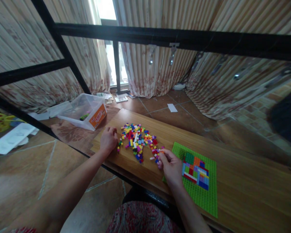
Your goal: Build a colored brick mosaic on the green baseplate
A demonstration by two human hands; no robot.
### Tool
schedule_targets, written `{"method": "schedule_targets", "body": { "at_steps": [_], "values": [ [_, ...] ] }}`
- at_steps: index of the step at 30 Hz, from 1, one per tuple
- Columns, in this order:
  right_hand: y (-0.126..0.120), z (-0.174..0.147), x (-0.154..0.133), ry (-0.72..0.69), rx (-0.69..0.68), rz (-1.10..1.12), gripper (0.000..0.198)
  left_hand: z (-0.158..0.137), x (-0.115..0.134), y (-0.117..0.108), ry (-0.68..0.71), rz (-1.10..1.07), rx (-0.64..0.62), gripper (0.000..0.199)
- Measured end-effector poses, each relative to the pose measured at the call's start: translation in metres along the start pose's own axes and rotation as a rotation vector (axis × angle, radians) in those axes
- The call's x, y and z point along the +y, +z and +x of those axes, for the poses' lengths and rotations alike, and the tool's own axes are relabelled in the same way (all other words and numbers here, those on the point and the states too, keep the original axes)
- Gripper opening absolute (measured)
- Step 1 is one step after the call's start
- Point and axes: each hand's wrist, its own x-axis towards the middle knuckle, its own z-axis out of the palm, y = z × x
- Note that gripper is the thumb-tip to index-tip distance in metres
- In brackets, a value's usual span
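Observation:
My left hand (109, 139) rests on the wooden table with its fingers curled, at the left edge of a loose pile of small toy bricks (135, 137) in many colours. Whatever its fingers may hold is hidden. Between thumb and fingers of my right hand (171, 165) is a small orange brick (162, 152), pinched above the pile's right end. Just right of that hand lies a green studded baseplate (210, 200). A flat patch of joined bricks (196, 171) in green, orange, red, white and blue covers part of it.
A clear plastic box (81, 110) with an orange label stands beyond the left end of the wooden table (244, 187). Black metal bars (145, 34) cross in front of striped curtains. Papers and a white sheet (172, 107) lie on the tiled floor.

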Motion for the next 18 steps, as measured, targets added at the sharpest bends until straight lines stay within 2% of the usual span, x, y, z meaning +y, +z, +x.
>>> {"method": "schedule_targets", "body": {
  "at_steps": [3,8,11,14,18],
  "values": [
    [-0.003,0.0,-0.003,-0.007,0.031,-0.099,0.04,0.0,0.0,0.0,0.001,0.002,-0.002,0.023],
    [-0.005,0.006,-0.006,-0.124,-0.005,-0.48,0.031,0.0,0.002,-0.002,-0.001,-0.004,-0.01,0.023],
    [-0.004,0.012,-0.008,-0.167,-0.017,-0.613,0.029,0.0,0.001,-0.001,-0.002,-0.002,-0.007,0.023],
    [-0.002,0.016,-0.011,-0.154,-0.02,-0.593,0.029,0.0,0.0,0.0,0.001,-0.003,0.004,0.023],
    [-0.004,0.018,-0.012,-0.113,-0.017,-0.442,0.032,0.0,0.0,0.0,-0.005,0.0,0.008,0.024]
  ]
}}
